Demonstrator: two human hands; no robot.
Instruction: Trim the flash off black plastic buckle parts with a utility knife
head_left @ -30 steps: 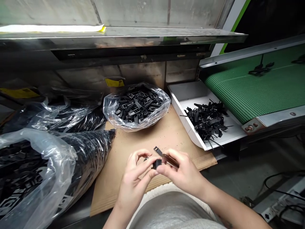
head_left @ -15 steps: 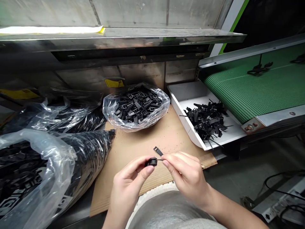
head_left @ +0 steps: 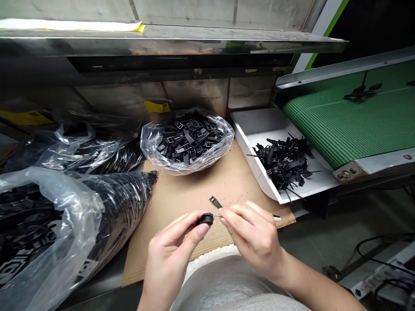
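Left hand [head_left: 175, 250] pinches small black part [head_left: 205, 219] steady at fingertips while right hand [head_left: 253, 235] grips thin tool [head_left: 275, 217] against it, above cardboard-covered counter [head_left: 181, 194].

Small round black part [head_left: 205, 219], pinched near centre over the cardboard. Thin pick [head_left: 275, 217] touching its right side, lying level.
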